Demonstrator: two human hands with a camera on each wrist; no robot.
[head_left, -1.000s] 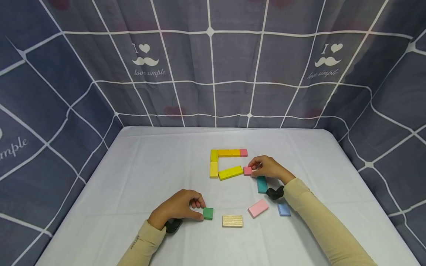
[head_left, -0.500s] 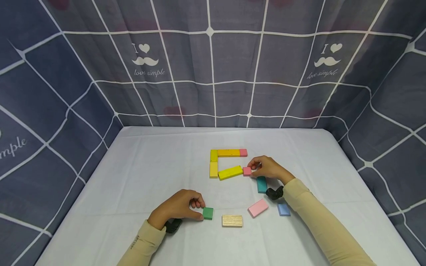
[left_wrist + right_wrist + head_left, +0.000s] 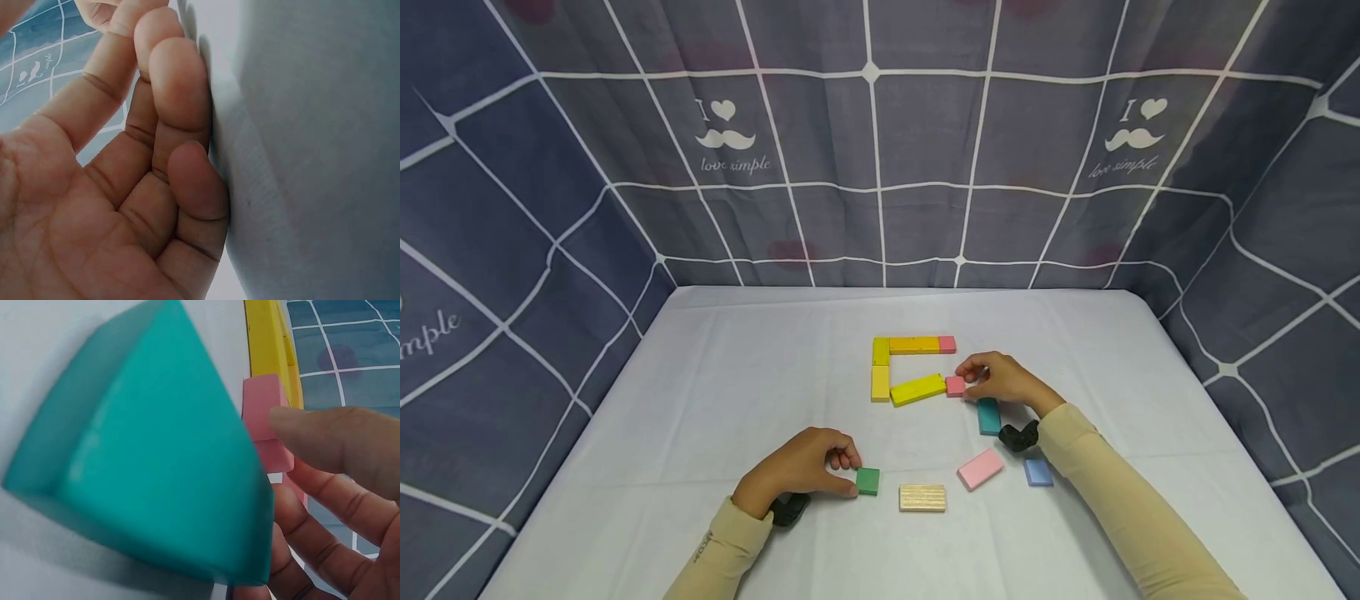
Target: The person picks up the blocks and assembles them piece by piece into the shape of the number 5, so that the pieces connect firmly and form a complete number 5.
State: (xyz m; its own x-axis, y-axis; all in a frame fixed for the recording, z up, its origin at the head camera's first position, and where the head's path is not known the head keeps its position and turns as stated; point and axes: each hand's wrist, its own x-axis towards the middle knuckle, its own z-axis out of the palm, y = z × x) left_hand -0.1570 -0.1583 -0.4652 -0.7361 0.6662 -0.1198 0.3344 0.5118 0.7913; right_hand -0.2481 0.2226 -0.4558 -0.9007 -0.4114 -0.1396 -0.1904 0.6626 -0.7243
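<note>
My right hand (image 3: 1003,379) pinches a small pinkish-red block (image 3: 954,386) at the right end of a slanted yellow block (image 3: 918,389). In the right wrist view the thumb lies on the pinkish-red block (image 3: 262,406), with the other fingers beyond it. Close under that wrist a teal block (image 3: 162,456) fills much of the view. My left hand (image 3: 805,461) is low on the table, its thumb and a fingertip at the left corners of a green square block (image 3: 868,481). The left wrist view shows curled fingers (image 3: 181,81) against the white cloth; the green block is hidden there.
A yellow-orange block (image 3: 914,345) tipped by another small red block (image 3: 947,344) joins two yellow blocks (image 3: 880,383) in an open-sided outline. Nearer lie a gold ridged block (image 3: 922,497), a light pink block (image 3: 981,469) and a blue block (image 3: 1039,472). Checked curtains (image 3: 925,225) surround the table.
</note>
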